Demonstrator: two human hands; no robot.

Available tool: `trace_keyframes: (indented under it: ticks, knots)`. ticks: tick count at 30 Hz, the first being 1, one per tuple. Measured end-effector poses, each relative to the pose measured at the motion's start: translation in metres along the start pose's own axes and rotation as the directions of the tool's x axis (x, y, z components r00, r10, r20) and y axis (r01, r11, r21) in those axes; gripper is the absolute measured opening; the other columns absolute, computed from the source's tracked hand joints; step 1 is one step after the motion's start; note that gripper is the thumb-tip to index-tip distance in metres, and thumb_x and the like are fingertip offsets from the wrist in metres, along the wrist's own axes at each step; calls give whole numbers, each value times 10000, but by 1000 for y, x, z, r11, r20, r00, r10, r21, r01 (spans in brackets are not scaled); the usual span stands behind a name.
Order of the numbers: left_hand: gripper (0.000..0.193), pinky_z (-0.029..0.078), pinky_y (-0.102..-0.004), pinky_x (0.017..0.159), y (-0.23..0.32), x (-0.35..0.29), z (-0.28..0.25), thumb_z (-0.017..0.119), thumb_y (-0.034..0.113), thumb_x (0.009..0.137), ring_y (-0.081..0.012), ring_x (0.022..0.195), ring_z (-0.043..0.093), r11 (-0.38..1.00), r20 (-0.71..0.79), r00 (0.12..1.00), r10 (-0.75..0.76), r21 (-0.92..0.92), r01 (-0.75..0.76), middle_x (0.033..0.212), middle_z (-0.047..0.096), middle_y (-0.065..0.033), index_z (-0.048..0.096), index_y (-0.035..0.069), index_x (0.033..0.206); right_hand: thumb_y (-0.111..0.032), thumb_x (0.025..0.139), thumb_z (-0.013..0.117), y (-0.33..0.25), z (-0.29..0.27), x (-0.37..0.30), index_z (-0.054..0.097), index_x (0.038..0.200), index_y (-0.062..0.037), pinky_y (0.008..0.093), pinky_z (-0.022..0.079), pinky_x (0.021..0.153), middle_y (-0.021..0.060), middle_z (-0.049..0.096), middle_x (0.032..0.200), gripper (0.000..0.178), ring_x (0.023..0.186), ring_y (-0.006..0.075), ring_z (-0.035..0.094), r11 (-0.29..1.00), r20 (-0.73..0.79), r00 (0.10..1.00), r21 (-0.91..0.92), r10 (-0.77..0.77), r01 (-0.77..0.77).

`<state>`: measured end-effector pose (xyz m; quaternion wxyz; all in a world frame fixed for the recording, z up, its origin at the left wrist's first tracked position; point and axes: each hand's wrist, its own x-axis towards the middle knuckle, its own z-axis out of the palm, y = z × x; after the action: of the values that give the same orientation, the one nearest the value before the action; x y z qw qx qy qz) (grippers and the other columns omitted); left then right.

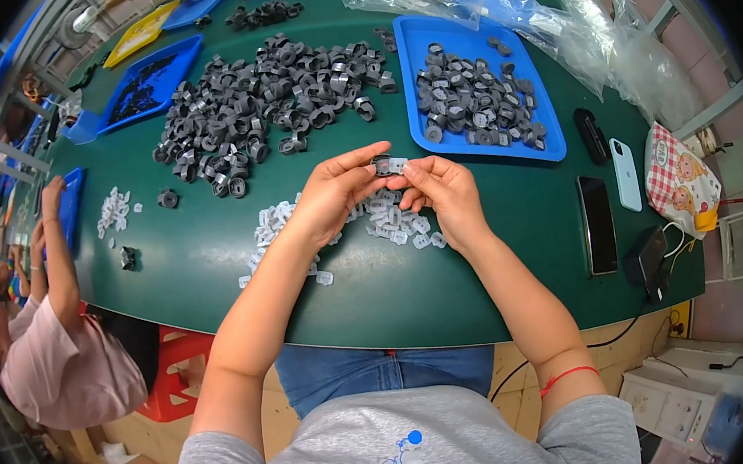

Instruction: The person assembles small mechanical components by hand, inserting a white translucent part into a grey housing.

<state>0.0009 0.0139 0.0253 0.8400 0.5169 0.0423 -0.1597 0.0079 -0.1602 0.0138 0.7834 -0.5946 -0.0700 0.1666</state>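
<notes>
My left hand pinches a small dark grey plastic part between thumb and fingers. Against it, my right hand holds a small flat whitish plastic piece by its edge. The two pieces meet or overlap; exactly how they fit I cannot tell. Beneath my hands lies a scattered heap of whitish plastic pieces, partly hidden by my left wrist. Farther off sits a big pile of dark grey ring-like parts. To its right, a blue tray holds more grey parts.
A black phone, a light blue phone and a patterned bag lie at the right. Clear plastic bags cover the far right. A co-worker in a pink shirt sits at the left, near a smaller whitish heap.
</notes>
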Motion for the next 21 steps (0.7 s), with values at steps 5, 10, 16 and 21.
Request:
trace_keyframes:
  ticks: [5, 10, 16, 21]
  knots:
    - [343, 484, -210, 825, -1, -1, 1, 444, -8, 855, -132, 882, 588, 1000, 33, 999, -1, 6, 1, 877, 540, -29, 487, -7, 1196, -172, 847, 570, 0, -1, 0, 573, 836, -27, 188, 425, 531, 51, 618, 726, 145, 566, 74, 535, 1000, -38, 999, 31, 0, 2]
    - [357, 469, -223, 848, -2, -3, 4, 430, -16, 859, -156, 916, 587, 998, 50, 999, 16, 67, -19, 869, 515, -22, 473, -3, 1213, -167, 840, 578, -1, 0, -1, 579, 818, -27, 183, 410, 522, 37, 604, 696, 142, 555, 59, 518, 1000, -77, 997, -6, 8, -8]
    - [349, 459, -231, 844, -6, -4, 7, 440, -25, 857, -109, 842, 554, 973, 41, 998, 52, 222, -60, 919, 517, -37, 507, 23, 1196, -153, 814, 611, 1, 3, -1, 585, 804, -17, 176, 399, 503, 44, 605, 686, 139, 551, 53, 512, 998, -129, 992, -67, 0, -9]
    - [344, 468, -240, 829, -13, -3, 11, 464, -37, 844, -82, 793, 524, 956, 24, 991, 128, 264, -130, 892, 522, -28, 539, 44, 1170, -130, 801, 622, 6, 4, -1, 582, 798, -7, 172, 398, 483, 55, 611, 694, 129, 557, 54, 517, 997, -139, 990, -73, 5, -15]
